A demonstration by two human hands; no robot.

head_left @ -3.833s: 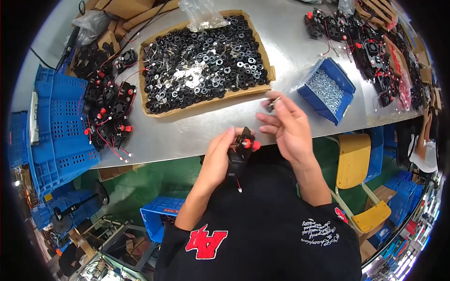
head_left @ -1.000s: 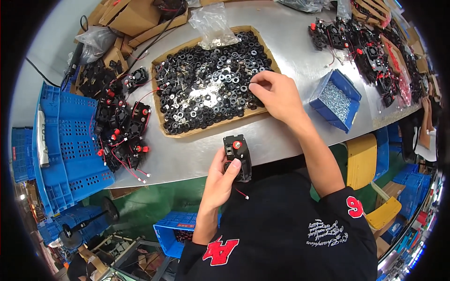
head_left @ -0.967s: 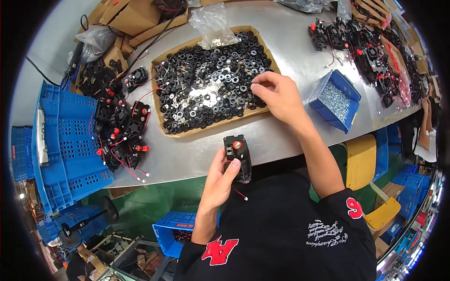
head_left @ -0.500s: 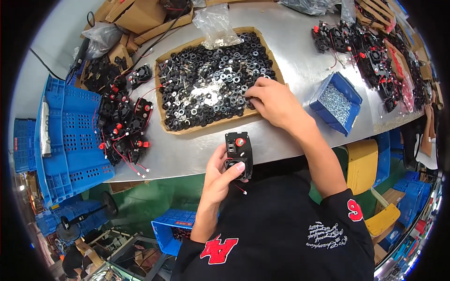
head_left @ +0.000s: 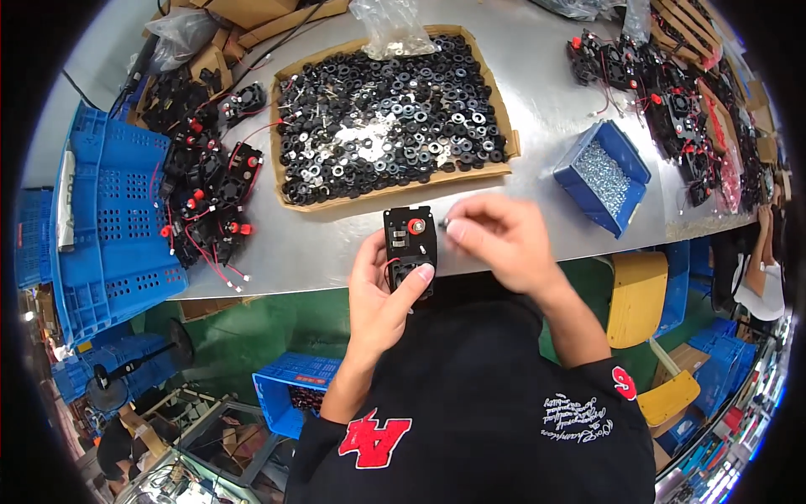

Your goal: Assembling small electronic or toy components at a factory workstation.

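Observation:
My left hand (head_left: 378, 294) grips a black plastic housing (head_left: 406, 254) above the table's near edge, thumb across its lower end. A red round piece with a metal centre (head_left: 416, 226) sits near the top of its face. Just right of the housing, my right hand (head_left: 510, 245) pinches a small dark part (head_left: 445, 223) between thumb and fingertips; its exact kind is too small to make out. Beyond both hands, a shallow cardboard tray (head_left: 403, 192) holds many loose black rings and silver washers (head_left: 382, 126).
A blue bin (head_left: 579, 186) of small silver screws stands to the right. Wired black assemblies (head_left: 210, 181) lie at left beside a blue perforated crate (head_left: 126, 223). More assemblies (head_left: 676, 109) are piled at far right. A clear plastic bag (head_left: 390, 29) overlaps the tray's far edge.
My right hand has come from the tray back toward the housing, a small dark part now showing in its fingertips. The left hand still grips the housing. The whole view has shifted slightly.

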